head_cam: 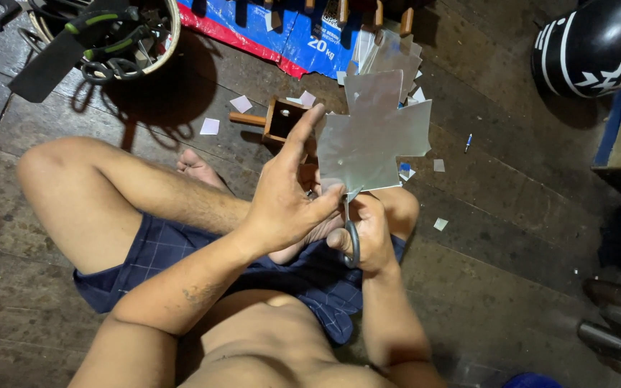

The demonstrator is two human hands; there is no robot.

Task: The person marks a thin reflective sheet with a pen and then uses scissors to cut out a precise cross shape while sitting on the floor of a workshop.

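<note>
Your left hand (285, 205) pinches the cross-shaped metal sheet (375, 133) by its lower edge, holding it up toward one o'clock above your knees, while your right hand (368, 237) clenches the snips (351, 233) at the sheet's bottom edge, over the wooden floor (497, 215).

basket of green-handled tools (109, 36) top left | blue-and-red sack (267, 32) on dark plank floor (52, 108) | small wooden box with peg handle (276, 118) | black-and-white helmet (598, 43) top right | scattered pale offcuts (210, 126) | blue pen (468, 142)
</note>
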